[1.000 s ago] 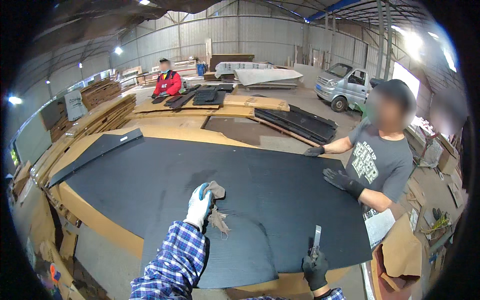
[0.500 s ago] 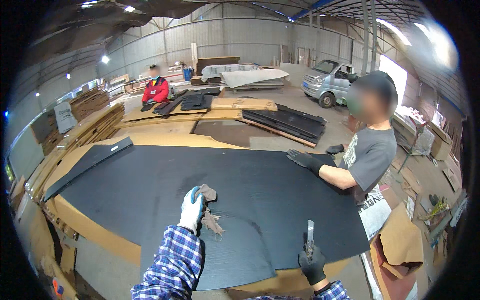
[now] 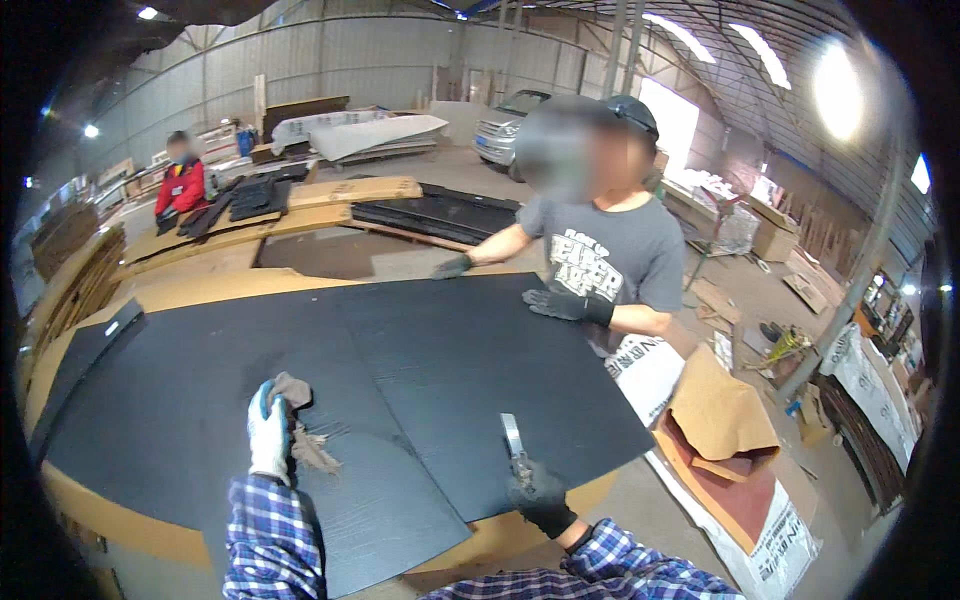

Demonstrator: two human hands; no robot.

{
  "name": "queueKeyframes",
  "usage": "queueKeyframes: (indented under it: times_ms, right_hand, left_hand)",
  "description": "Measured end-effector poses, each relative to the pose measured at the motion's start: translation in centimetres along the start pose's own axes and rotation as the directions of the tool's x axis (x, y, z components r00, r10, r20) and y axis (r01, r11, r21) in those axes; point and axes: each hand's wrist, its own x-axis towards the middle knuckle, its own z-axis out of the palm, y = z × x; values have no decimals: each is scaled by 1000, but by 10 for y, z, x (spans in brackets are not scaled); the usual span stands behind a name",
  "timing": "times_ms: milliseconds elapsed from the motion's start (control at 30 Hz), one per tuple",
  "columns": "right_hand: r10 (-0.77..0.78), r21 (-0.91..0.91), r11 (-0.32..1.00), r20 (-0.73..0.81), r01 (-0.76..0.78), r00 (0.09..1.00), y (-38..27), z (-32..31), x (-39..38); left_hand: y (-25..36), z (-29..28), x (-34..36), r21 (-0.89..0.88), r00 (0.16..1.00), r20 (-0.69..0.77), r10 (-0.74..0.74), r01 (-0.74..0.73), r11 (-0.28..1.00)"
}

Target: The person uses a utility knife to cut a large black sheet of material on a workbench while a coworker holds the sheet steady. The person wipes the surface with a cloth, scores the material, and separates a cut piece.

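Observation:
A large black board [image 3: 440, 350] lies flat in front of me, its surface made of sheets that meet along a seam. My left hand [image 3: 268, 430], in a white and blue glove, is closed around a crumpled grey-brown rag [image 3: 316, 450] pressed on the board. Frayed ends of the cloth trail to the right. My right hand [image 3: 542, 498], in a black glove, grips a scraper with a narrow flat metal blade [image 3: 512, 436]. Its blade points away from me, over the board near the front edge. Most of its handle is hidden by my fingers.
Across the board a co-worker [image 3: 610, 260] in a grey shirt has one black-gloved hand [image 3: 560, 305] on it and the other at the far edge. Brown cardboard [image 3: 130, 500] lies beneath. A black strip [image 3: 85, 370] rests at left; folded brown sheets [image 3: 720, 410] stand right.
My view has turned to the right, so things sit farther left. The co-worker's other hand has come to the far edge. Both my hands keep their hold.

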Motion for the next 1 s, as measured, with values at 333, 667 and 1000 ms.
queueKeyframes:
  times_ms: [333, 667, 1000]
  right_hand:
    - [284, 564, 747, 209, -352, 936, 29, 15, -2]
    - [395, 275, 815, 382, -511, 836, 28, 1, 8]
    - [324, 117, 930, 196, -350, 926, 20, -8, 17]
  left_hand:
    - [0, 0, -1, -138, 990, 23, -140, 142, 980]
    - [12, 0, -5, -125, 989, 63, -136, 143, 982]
    - [21, 6, -15, -144, 987, 26, -158, 160, 977]
